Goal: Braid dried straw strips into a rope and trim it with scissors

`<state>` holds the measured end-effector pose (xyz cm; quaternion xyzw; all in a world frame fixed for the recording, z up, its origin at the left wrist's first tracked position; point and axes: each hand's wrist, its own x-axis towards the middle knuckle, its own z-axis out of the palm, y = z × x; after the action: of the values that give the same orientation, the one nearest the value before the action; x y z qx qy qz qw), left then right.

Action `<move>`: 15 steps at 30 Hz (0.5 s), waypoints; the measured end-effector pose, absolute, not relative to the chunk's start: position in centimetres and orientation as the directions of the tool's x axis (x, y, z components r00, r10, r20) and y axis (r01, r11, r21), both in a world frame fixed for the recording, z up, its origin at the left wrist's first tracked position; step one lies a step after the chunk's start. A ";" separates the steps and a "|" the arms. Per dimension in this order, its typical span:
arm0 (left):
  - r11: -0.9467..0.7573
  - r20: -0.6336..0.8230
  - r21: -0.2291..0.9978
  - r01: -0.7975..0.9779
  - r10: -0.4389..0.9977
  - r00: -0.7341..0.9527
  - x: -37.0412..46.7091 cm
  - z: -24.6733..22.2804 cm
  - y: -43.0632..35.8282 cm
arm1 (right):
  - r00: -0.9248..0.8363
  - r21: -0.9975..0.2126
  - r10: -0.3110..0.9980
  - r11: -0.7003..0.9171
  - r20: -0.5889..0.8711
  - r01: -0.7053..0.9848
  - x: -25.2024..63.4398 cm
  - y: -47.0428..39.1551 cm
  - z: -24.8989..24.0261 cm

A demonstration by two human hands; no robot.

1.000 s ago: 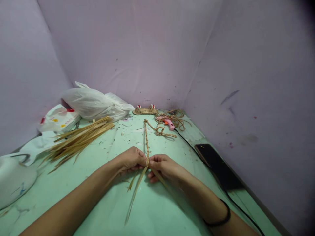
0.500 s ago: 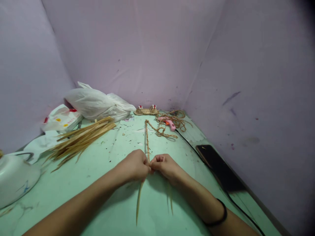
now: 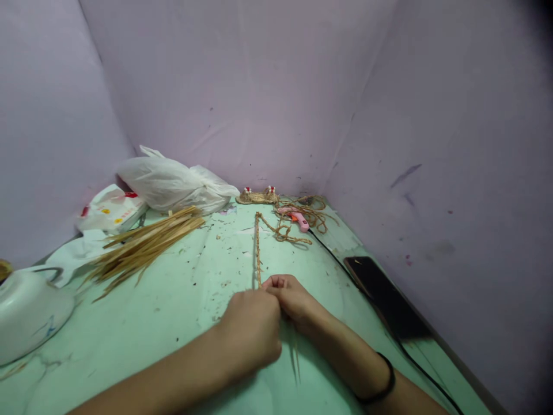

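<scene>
A thin tan straw braid (image 3: pixel 258 248) runs away from me along the green table, then bends back right into a loose loop. My right hand (image 3: pixel 294 300) is closed in a pinch at the braid's near end, with thin loose strands (image 3: pixel 296 357) hanging below it. In front of and against it, my left hand (image 3: pixel 253 328) is curled into a fist, back towards me and slightly blurred. Its fingertips, and the strand it was pulling a moment ago, are mostly hidden behind the hand.
To the left lie a bundle of flat straw strips (image 3: pixel 149 248), a white plastic bag (image 3: pixel 173 184) and a white bowl (image 3: pixel 32 314). At the back are a woven piece with red-white flowers (image 3: pixel 258 199), coiled braid (image 3: pixel 317 216) and a pink glue gun (image 3: pixel 302 222). A phone (image 3: pixel 384 294) lies right, beside a black cord.
My left hand has moved right and nearer to me, crossing in front of the right wrist area. The strand hanging under it is out of sight. My right hand stays at the braid's end.
</scene>
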<state>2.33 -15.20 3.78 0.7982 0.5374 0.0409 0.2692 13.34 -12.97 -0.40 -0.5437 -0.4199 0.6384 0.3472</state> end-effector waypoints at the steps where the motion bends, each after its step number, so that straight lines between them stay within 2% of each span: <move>1: -0.264 -0.224 0.470 0.842 0.887 0.403 1.8 4.3 -14.4 | -0.182 -0.912 0.895 -0.409 -0.406 0.023 13.5 -12.9 -0.5; 3: -0.184 -0.201 0.535 0.825 0.920 0.335 0.6 5.1 -12.7 | -0.232 -0.912 0.884 -0.410 -0.406 0.035 13.8 -12.8 -0.6; 5: 0.050 -0.349 0.676 0.735 0.900 0.260 -0.3 5.4 -11.3 | -0.285 -0.920 0.880 -0.391 -0.381 0.023 14.0 -12.7 -0.6; 7: 0.268 -0.532 0.754 0.600 0.784 0.319 -0.6 4.9 -10.3 | -0.321 -0.932 0.883 -0.361 -0.342 -0.001 14.1 -12.5 -0.6; 9: 0.405 -0.618 0.771 0.491 0.661 0.425 -0.5 3.9 -9.9 | -0.347 -0.944 0.885 -0.330 -0.312 0.008 14.2 -12.4 -0.7; 12: 0.482 -0.635 0.770 0.417 0.641 0.432 0.0 2.3 -9.8 | -0.366 -0.957 0.885 -0.272 -0.288 0.097 14.2 -12.1 -1.0; 15: 0.461 -0.638 0.745 0.482 0.705 0.310 0.5 1.5 -10.0 | -0.317 -0.951 0.920 -0.140 -0.228 0.277 14.4 -12.2 -1.4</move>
<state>0.51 -9.99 1.55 0.5113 0.5806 0.0887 0.6274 14.40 -12.15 -1.43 -0.5082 -0.5889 0.5585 0.2882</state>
